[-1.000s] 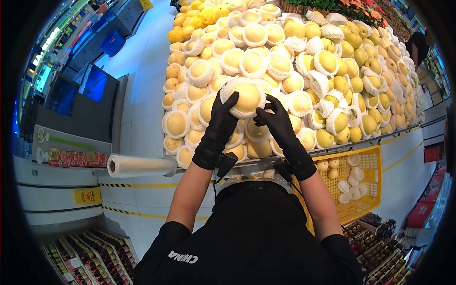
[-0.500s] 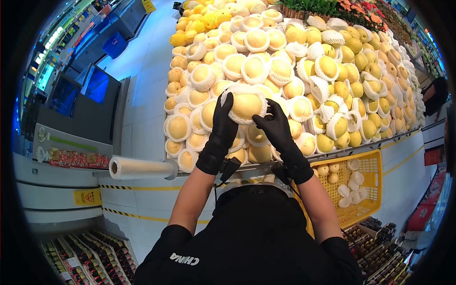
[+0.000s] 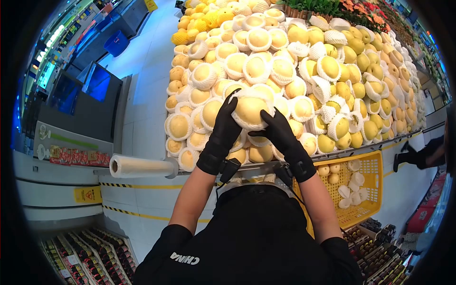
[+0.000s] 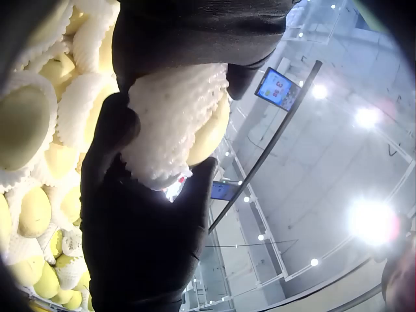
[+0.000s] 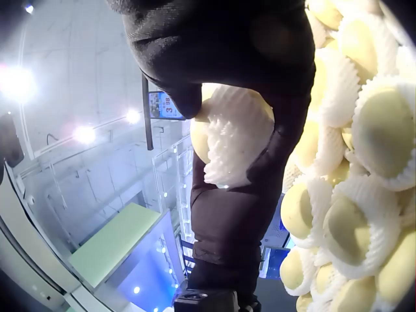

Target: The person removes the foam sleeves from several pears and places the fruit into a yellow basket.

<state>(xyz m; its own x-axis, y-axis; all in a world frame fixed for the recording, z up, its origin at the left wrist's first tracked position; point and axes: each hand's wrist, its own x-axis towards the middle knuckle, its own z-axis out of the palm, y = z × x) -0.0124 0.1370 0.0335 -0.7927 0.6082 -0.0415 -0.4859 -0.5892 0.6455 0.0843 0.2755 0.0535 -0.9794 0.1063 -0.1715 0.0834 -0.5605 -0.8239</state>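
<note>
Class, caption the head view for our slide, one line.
Black-gloved left hand and right hand hold a foam-sleeved yellow pear over a pile of fruit.

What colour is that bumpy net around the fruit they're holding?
The foam net is white; the left wrist view shows it best.

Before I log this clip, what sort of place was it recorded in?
Most likely a supermarket's produce section: heaped fruit, a roll of clear plastic at the near edge, and a raised screen that seems to show a price.
</note>
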